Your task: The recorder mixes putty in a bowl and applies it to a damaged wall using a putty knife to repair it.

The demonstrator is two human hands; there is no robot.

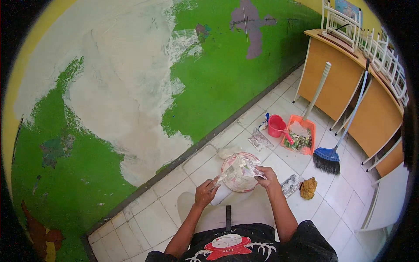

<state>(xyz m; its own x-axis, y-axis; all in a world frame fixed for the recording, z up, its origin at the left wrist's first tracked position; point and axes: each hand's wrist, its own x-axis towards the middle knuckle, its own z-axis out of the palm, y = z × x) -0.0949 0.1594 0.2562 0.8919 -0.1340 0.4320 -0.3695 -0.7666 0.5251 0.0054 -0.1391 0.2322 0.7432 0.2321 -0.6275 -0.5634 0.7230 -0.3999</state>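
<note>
My left hand (206, 192) is closed on the handle end of a scraper (222, 176), whose pale blade points up and to the right. My right hand (267, 177) grips another flat scraper (254, 170) smeared with white, angled in toward the first. Both blades are over a round tub (240, 187) with a reddish rim, coated with white putty. White paste clings around the blades, and it is hard to tell where blade ends and paste begins. On the left, the green wall (218, 74) carries a broad white patch of putty (122, 83).
An orange dustpan (314, 135) with debris and a red dipper (276, 125) stand ahead on the tiles. A blue broom (326, 155) leans at a wooden desk (325, 74) bearing upturned chairs. A brown cloth (308, 188) and a smeared flat piece (290, 185) lie right of me.
</note>
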